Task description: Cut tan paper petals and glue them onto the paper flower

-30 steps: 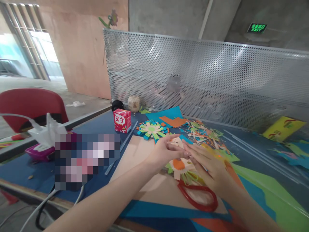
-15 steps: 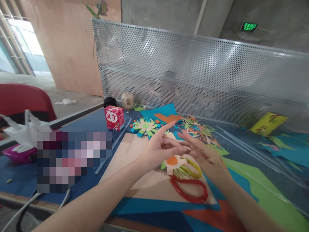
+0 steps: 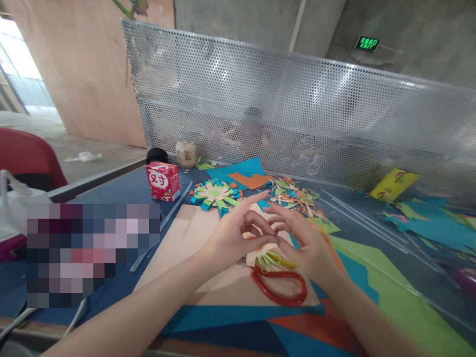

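Scissors [image 3: 284, 300] are lying just this side of the right hand [image 3: 303, 240], whose fingertips are meeting the left hand [image 3: 232, 233] over a paper flower [image 3: 253, 259]; can't tell if they're pinching anything. Guessing fiddly fingerwork, next move needing a light touch.

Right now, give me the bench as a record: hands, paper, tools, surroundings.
Left hand: fingers bent, tips close to the right hand's
Right hand: fingers bent; whether either hand holds something small, cannot tell
Near flower: paper, partly hidden by the hands
Scissors: red and yellow handles, blades hidden
Pale sheet: beneath the scissors
Far flower: green, cream and blue, at the sheet's far edge
Paper scraps: heaped beyond the right hand
Red carton: upright, far left
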The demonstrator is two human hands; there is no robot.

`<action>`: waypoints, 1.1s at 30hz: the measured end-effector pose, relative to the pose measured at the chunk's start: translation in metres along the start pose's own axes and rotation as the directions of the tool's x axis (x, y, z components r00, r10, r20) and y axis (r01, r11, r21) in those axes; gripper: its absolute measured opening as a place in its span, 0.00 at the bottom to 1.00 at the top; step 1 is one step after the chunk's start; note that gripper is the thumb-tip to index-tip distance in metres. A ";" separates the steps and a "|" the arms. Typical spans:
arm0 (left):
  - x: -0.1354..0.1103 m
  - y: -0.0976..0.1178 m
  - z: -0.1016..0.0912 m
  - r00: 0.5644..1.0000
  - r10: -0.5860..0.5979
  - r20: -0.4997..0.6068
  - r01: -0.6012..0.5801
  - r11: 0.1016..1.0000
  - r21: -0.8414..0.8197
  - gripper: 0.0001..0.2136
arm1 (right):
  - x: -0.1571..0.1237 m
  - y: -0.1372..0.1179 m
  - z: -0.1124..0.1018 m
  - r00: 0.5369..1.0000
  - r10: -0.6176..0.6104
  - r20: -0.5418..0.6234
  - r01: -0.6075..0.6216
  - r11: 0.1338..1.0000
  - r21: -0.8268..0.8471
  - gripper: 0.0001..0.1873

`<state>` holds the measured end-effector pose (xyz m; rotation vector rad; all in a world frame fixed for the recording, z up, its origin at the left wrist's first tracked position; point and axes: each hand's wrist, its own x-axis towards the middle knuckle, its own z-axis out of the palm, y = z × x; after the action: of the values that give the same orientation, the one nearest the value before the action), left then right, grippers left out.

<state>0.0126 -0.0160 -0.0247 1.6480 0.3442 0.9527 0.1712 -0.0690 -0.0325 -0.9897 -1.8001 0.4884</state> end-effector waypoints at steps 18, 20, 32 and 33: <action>0.000 -0.001 0.001 0.984 0.181 0.000 -0.169 0.922 0.349 0.28 | -0.003 -0.005 -0.008 0.999 -0.027 -0.021 0.017 0.918 -0.397 0.34; 0.002 0.001 -0.001 0.986 0.154 -0.065 -0.125 0.937 0.327 0.27 | -0.003 -0.005 -0.009 0.999 -0.032 -0.042 0.014 0.926 -0.378 0.35; -0.002 -0.004 -0.002 0.962 0.189 0.199 -0.273 0.723 0.635 0.27 | -0.002 0.001 -0.018 0.999 0.007 -0.033 -0.021 0.899 -0.438 0.39; -0.002 -0.004 -0.001 0.956 0.201 0.215 -0.295 0.684 0.668 0.27 | -0.002 0.001 -0.018 1.000 0.003 -0.021 -0.012 0.886 -0.464 0.40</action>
<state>0.0116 -0.0154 -0.0292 2.4987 0.4316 0.9710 0.1877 -0.0718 -0.0260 -1.3199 -1.9399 0.0404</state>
